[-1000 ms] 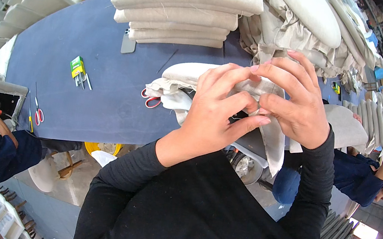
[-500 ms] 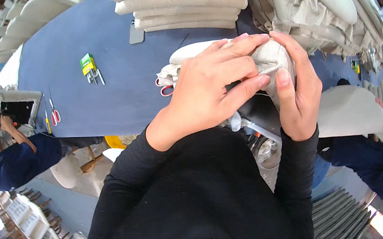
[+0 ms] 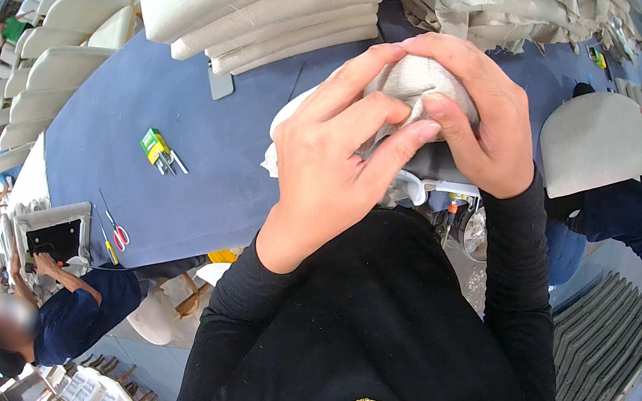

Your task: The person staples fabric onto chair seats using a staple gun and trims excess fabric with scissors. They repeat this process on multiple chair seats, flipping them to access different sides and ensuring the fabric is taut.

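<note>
Both of my hands close around a corner wrapped in beige fabric (image 3: 428, 79), which seems to belong to an upholstered panel mostly hidden under them. My left hand (image 3: 336, 149) grips it from the left, its index finger over the top and its thumb at a gathered fold. On the other side, my right hand (image 3: 485, 113) curls round the corner, the thumb pressing the same fold and the fingertips meeting the left ones at the top. Below the fold a dark surface shows. Pale cloth (image 3: 271, 159) sticks out left of my left hand.
Stacked beige panels (image 3: 258, 7) and piled fabric (image 3: 511, 14) stand on the blue table (image 3: 199, 192). At left lie a green-yellow box (image 3: 155, 144), scissors (image 3: 119, 236) and a phone-like grey slab (image 3: 220, 85). Co-workers sit left (image 3: 92, 308) and right (image 3: 629, 223), the latter beside a panel (image 3: 603, 146).
The view has shifted and turned slightly. My fingers have closed further round the corner, both thumbs now at the fold. Red-handled scissors beside the cloth are out of sight.
</note>
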Motion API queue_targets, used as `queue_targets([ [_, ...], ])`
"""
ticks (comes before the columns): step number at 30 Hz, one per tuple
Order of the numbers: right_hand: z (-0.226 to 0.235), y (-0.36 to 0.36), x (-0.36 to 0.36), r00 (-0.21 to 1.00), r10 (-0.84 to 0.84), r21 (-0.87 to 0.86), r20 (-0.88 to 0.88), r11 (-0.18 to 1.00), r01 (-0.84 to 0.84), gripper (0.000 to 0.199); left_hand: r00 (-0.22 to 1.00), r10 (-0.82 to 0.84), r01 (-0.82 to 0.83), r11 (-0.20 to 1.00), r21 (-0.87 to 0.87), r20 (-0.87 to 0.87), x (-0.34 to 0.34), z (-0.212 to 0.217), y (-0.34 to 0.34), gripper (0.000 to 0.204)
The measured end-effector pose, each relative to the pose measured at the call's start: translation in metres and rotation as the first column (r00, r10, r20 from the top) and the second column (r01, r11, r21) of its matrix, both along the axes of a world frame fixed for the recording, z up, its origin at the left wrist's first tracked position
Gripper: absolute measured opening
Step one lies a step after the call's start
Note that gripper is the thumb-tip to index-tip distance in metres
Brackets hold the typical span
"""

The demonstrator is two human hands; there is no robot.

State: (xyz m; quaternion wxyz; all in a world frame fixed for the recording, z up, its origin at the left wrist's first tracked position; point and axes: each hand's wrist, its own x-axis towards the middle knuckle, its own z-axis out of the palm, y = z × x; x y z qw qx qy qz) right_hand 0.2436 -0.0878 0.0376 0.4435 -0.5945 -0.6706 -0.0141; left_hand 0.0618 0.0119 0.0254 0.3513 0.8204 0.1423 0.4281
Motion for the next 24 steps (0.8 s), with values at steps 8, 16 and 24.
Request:
queue_targets([
  [8,0.001,0.008,0.003,0.994,0.008,-0.026,-0.109,1.0,-0.011,0.039,0.998,0.041,-0.041,0.999,-0.002,-0.045,0.0,-0.001,0.01,0.016],
  [16,-0.004,0.025,0.01,0.999,0.019,0.01,-0.04,1.0,-0.019,0.04,0.991,0.133,-0.133,0.991,-0.003,-0.008,0.006,-0.006,0.007,0.014],
  [24,-0.007,0.027,0.015,0.998,0.054,0.028,-0.019,0.998,-0.053,0.045,0.986,0.164,-0.164,0.986,0.011,0.039,0.007,-0.009,0.003,0.011],
])
